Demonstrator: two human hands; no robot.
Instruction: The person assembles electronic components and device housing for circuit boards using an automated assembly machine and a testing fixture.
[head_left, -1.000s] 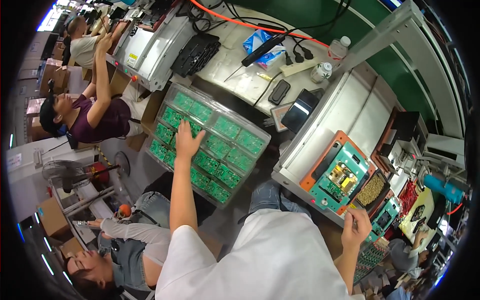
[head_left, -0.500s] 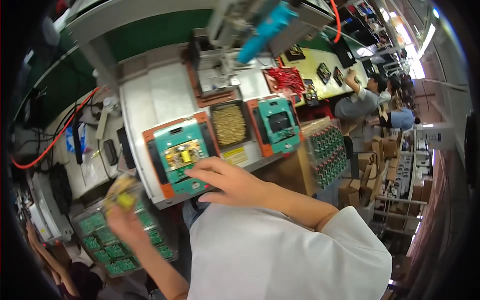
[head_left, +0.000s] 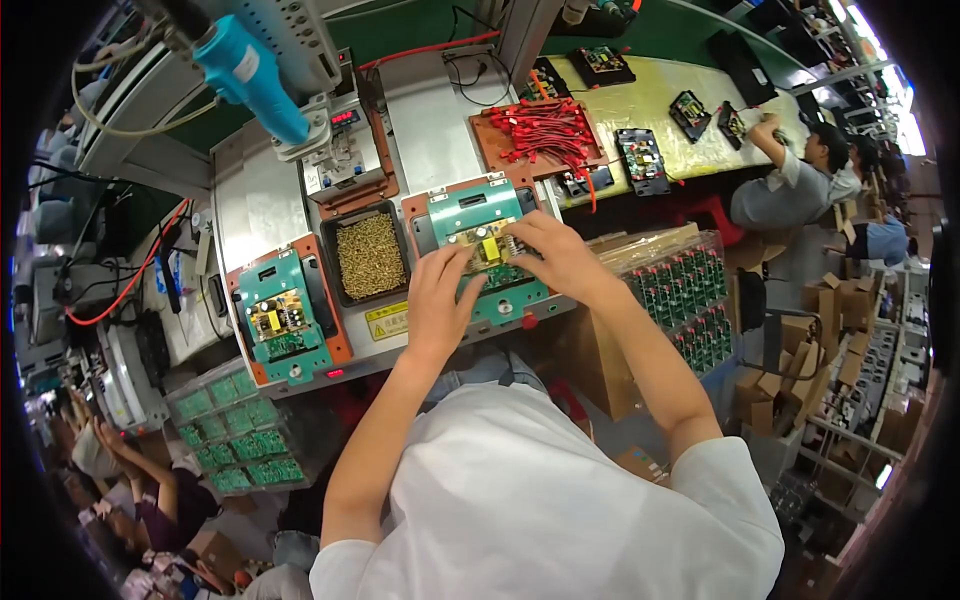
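A yellowish circuit board with a yellow transformer is at the right-hand green fixture. My left hand pinches it at its left edge, fingertips bent down. My right hand grips the opposite edge with thumb and fingers. Whether the board is fully seated in the fixture I cannot tell, as my fingers cover its sides. A second, similar circuit board lies in the left-hand green fixture.
Between the fixtures sits a black tray of small brass-coloured screws. Red wire leads fill a tray behind. A blue electric screwdriver hangs at upper left. Green boards are packed at lower left and right. A co-worker sits far right.
My left hand has brought the circuit board from the lower left to the right-hand fixture. My right hand has moved from the left-hand fixture to the same board. The view has shifted.
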